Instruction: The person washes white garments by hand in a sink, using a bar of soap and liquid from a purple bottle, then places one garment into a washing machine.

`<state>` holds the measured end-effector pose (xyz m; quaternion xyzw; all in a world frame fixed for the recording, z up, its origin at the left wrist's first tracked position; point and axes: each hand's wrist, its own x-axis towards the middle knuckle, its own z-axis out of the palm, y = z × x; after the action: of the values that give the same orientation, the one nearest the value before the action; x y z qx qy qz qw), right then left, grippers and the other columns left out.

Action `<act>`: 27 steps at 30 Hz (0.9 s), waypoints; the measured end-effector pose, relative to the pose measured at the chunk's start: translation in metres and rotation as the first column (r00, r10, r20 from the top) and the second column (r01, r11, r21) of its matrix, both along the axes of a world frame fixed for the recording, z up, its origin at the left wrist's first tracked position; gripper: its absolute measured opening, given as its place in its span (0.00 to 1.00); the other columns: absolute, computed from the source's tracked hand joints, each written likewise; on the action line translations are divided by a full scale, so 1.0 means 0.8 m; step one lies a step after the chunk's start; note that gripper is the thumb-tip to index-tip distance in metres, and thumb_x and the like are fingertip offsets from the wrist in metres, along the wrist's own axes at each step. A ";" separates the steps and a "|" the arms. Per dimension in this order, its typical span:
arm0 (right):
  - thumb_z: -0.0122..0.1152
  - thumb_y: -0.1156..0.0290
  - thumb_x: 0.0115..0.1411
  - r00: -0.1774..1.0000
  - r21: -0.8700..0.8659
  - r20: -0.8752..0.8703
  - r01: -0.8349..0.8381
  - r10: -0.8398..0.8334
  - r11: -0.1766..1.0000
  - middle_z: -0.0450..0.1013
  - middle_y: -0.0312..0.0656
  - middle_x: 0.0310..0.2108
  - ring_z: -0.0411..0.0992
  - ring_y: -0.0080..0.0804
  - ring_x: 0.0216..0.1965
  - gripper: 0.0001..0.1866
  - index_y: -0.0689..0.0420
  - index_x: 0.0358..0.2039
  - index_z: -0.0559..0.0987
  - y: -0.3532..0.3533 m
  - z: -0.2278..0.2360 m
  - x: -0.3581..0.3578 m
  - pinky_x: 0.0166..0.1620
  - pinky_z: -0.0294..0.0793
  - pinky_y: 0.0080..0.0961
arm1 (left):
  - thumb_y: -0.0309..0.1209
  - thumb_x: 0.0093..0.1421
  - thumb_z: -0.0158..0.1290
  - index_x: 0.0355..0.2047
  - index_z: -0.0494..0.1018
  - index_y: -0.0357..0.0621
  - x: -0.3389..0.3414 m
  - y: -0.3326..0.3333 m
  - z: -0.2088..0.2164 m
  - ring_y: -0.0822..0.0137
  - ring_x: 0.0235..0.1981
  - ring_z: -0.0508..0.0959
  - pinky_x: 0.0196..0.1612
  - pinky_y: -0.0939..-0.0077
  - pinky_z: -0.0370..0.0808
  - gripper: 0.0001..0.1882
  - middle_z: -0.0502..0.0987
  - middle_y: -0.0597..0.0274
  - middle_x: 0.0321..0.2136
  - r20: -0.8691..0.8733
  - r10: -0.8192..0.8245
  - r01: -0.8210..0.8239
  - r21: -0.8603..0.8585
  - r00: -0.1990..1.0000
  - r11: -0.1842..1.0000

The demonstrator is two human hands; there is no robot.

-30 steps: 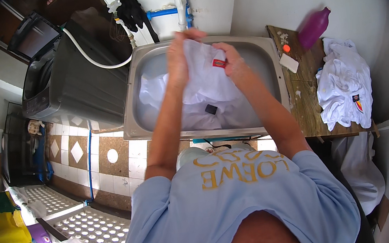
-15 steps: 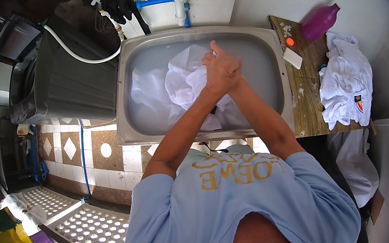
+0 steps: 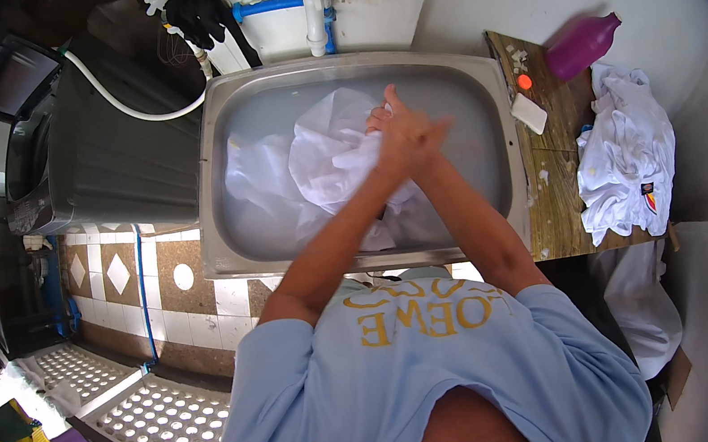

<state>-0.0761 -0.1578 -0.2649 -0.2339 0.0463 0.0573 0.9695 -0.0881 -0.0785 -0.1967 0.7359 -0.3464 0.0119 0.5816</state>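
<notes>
Over the sink (image 3: 221,240), my left hand (image 3: 403,147) lies across my right hand (image 3: 378,118), and the two press together. White cloth (image 3: 335,147) is bunched against them and hangs down under my wrists into cloudy water. Both hands appear closed on a fold of it, though the pinched part is hidden between them. Motion smears the fingers on the right side of the left hand. One digit points up at the top of the pair. More white fabric (image 3: 252,170) floats submerged at the sink's left.
A wooden board (image 3: 552,216) right of the sink carries a pale soap bar (image 3: 529,113), an orange cap (image 3: 525,82), a purple bottle (image 3: 583,46) and a white garment (image 3: 629,151). Left stands a dark washing machine (image 3: 123,154) with a white hose (image 3: 131,112).
My hands stay together over the cloth, with the left hand's fingers now more blurred toward the right. The whole view has shifted slightly.
</notes>
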 end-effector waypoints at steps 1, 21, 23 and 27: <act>0.51 0.51 0.63 0.974 -0.309 -0.055 0.192 -0.219 0.931 0.68 0.31 0.25 0.69 0.25 0.33 0.13 0.46 0.37 0.74 0.010 -0.009 -0.005 0.37 0.70 0.28 | 0.31 0.60 0.51 0.13 0.65 0.36 0.031 -0.001 -0.018 0.72 0.15 0.70 0.33 0.73 0.75 0.19 0.72 0.55 0.13 -0.188 0.076 -0.081 -0.018 0.979 0.997; 0.59 0.49 0.58 0.930 -0.635 -0.235 0.073 -0.282 0.769 0.75 0.36 0.34 0.74 0.27 0.37 0.21 0.55 0.34 0.77 -0.100 0.123 -0.055 0.42 0.74 0.32 | 0.49 0.61 0.53 0.10 0.59 0.54 0.149 0.125 0.031 0.84 0.13 0.51 0.15 0.83 0.47 0.27 0.53 0.81 0.10 -0.560 -0.048 0.012 -0.068 0.827 0.998; 0.61 0.50 0.57 0.960 -0.631 -0.179 0.058 -0.217 0.774 0.75 0.35 0.33 0.74 0.24 0.36 0.19 0.55 0.33 0.77 -0.104 0.130 -0.055 0.42 0.74 0.32 | 0.49 0.60 0.53 0.12 0.61 0.52 0.150 0.125 0.028 0.84 0.14 0.52 0.16 0.83 0.50 0.25 0.55 0.80 0.11 -0.551 -0.073 0.040 -0.071 0.832 0.997; 0.63 0.55 0.55 0.931 -0.770 -0.027 0.213 -0.364 0.601 0.76 0.35 0.31 0.74 0.23 0.34 0.16 0.56 0.30 0.76 -0.125 0.078 -0.043 0.39 0.74 0.31 | 0.48 0.57 0.57 0.19 0.67 0.45 0.153 0.082 -0.012 0.77 0.17 0.62 0.20 0.79 0.61 0.21 0.64 0.71 0.15 -0.334 -0.052 0.060 0.014 0.941 0.998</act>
<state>-0.1104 -0.2579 -0.2025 -0.5990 0.1912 -0.1042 0.7706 0.0344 -0.0130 -0.2062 0.7242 -0.2640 -0.1336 0.6229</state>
